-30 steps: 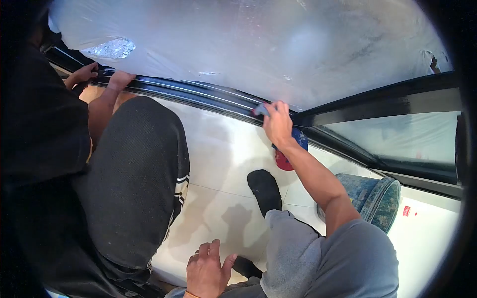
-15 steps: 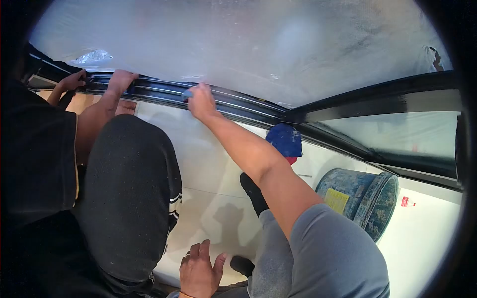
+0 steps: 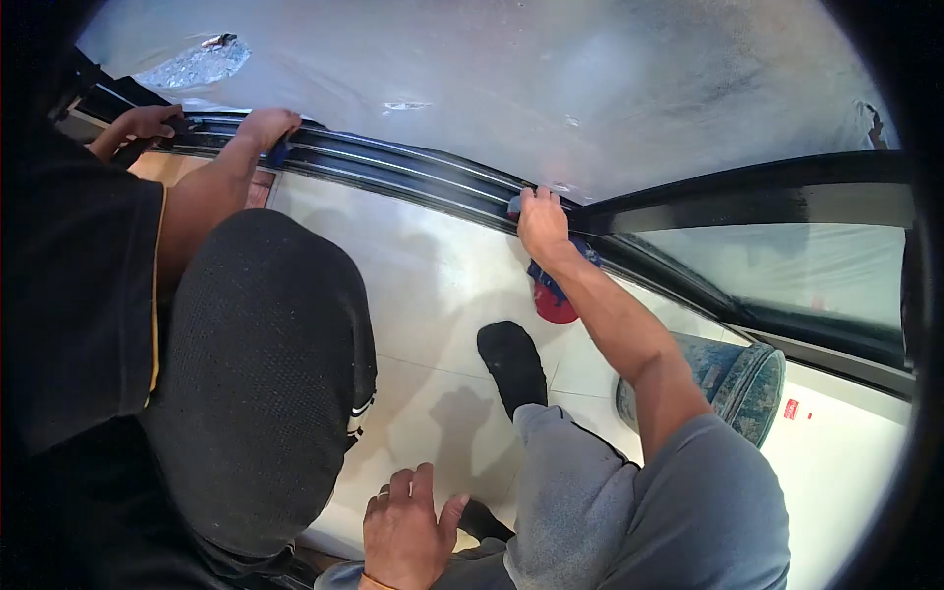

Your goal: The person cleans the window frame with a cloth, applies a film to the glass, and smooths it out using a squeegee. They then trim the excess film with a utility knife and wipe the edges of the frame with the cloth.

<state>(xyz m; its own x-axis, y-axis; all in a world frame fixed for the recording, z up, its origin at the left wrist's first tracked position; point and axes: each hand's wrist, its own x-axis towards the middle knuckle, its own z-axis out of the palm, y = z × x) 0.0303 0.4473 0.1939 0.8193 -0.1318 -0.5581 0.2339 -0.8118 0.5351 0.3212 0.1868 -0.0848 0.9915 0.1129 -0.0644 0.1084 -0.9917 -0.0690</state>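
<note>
My right hand (image 3: 544,228) is closed at the right part of a black sliding-door track (image 3: 413,177). A small grey-blue piece (image 3: 514,206), seemingly a cloth, sticks out from under its fingers against the rails. My left hand (image 3: 408,531) is low in the view near my leg, palm down with fingers extended and nothing in it. Just below my right wrist lies a blue and red thing (image 3: 556,300) on the floor, partly covered by my forearm.
At left, a co-worker in black has one hand (image 3: 265,128) with a blue cloth (image 3: 279,152) and another hand (image 3: 147,123) on the track. Plastic sheeting (image 3: 492,79) hangs behind. A stained bucket (image 3: 747,393) lies on its side at right. A black frame (image 3: 747,205) stands above it.
My right hand has slid rightward along the track with the grey-blue piece. The blue and red thing now shows more red. The co-worker's nearer hand has shifted slightly right.
</note>
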